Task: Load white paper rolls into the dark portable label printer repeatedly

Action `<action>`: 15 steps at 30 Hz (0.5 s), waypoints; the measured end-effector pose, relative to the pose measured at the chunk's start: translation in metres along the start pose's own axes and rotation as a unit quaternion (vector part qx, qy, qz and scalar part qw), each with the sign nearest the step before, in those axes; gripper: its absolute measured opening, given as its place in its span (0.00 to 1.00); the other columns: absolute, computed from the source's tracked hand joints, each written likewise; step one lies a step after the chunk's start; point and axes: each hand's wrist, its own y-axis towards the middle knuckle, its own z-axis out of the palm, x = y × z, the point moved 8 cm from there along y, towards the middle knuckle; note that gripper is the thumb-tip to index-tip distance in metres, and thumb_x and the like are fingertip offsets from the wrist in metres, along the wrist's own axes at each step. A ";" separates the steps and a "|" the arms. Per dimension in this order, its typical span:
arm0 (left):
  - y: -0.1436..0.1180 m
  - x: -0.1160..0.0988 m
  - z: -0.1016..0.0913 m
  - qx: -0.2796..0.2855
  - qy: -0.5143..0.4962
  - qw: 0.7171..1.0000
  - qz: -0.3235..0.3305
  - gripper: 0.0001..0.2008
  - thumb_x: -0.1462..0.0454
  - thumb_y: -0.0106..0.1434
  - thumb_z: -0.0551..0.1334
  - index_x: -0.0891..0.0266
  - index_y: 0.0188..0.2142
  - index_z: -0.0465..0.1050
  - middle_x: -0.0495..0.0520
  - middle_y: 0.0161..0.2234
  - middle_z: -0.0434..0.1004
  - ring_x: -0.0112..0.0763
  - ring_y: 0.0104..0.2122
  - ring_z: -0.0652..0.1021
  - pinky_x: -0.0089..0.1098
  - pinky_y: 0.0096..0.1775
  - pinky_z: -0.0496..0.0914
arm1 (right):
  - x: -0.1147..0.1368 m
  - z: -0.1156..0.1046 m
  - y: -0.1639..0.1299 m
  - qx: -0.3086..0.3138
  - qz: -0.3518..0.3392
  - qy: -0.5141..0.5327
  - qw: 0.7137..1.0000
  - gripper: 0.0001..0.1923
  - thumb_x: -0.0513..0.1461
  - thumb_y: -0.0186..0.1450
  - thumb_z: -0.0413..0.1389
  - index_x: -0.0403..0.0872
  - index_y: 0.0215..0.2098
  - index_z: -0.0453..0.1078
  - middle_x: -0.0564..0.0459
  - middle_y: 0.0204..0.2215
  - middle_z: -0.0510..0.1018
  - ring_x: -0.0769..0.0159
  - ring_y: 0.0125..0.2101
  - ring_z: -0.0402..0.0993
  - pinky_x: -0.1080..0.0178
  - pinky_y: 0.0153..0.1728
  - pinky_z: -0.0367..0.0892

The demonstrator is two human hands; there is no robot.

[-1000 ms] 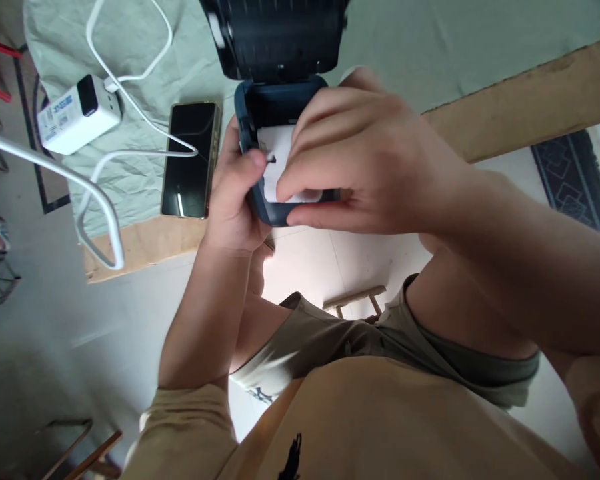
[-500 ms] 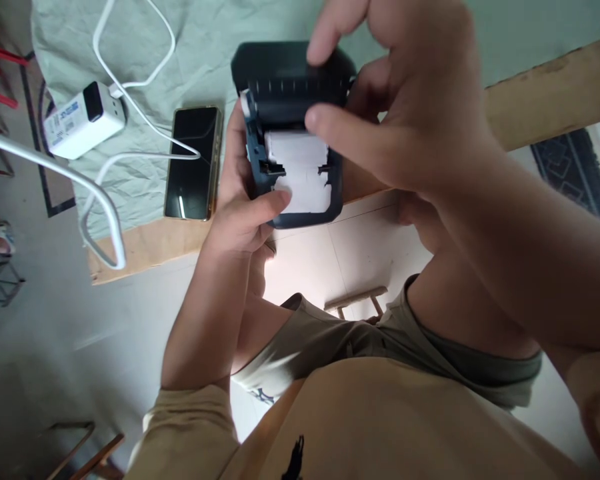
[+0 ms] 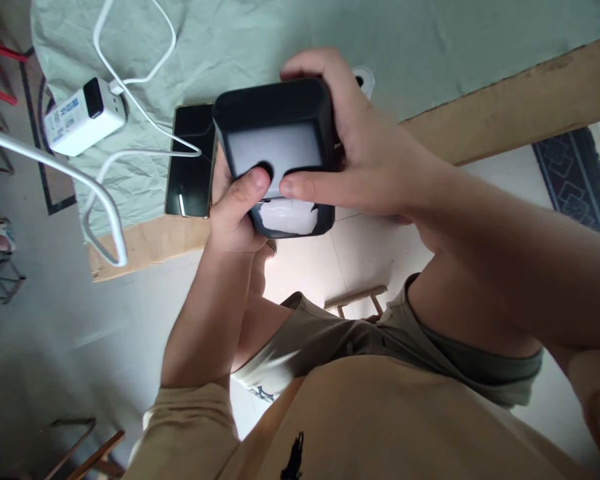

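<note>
Both hands grip the small dark printer (image 3: 275, 143): left hand (image 3: 235, 207) beneath, right hand (image 3: 360, 153) pressing the lid. White paper (image 3: 287, 217) sticks out near; uneven pressure may jam it.

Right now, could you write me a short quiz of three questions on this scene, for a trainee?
1. True or false: the printer lid is open.
2. What touches the lid? A) left hand only B) right hand only C) both thumbs
3. What white thing shows at the printer's near end?

Key:
1. False; the lid is down.
2. C
3. Paper
</note>
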 end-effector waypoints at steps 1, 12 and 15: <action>0.001 -0.003 0.003 0.012 -0.012 1.000 0.025 0.19 0.54 0.54 0.63 0.53 0.45 0.68 0.51 0.39 0.73 0.41 0.46 0.75 0.40 0.50 0.67 | -0.001 0.001 0.001 -0.001 -0.011 0.008 1.000 0.32 0.44 0.55 0.59 0.43 0.53 0.53 0.50 0.48 0.65 0.72 0.41 0.67 0.67 0.41 0.67; 0.000 -0.069 -0.030 -0.054 0.308 0.942 0.123 0.13 0.60 0.64 0.56 0.66 0.34 0.77 0.52 0.32 0.74 0.31 0.29 0.73 0.33 0.33 0.64 | -0.020 0.002 0.000 -0.005 -0.013 0.162 0.987 0.32 0.45 0.55 0.59 0.49 0.54 0.52 0.51 0.52 0.63 0.70 0.48 0.65 0.71 0.36 0.69; -0.007 -0.090 -0.069 -0.120 0.431 0.890 0.084 0.14 0.72 0.61 0.54 0.62 0.33 0.79 0.47 0.28 0.75 0.32 0.34 0.71 0.33 0.42 0.64 | -0.021 0.000 0.000 -0.017 -0.007 0.180 0.983 0.33 0.42 0.53 0.61 0.45 0.53 0.52 0.53 0.49 0.64 0.74 0.45 0.66 0.73 0.35 0.67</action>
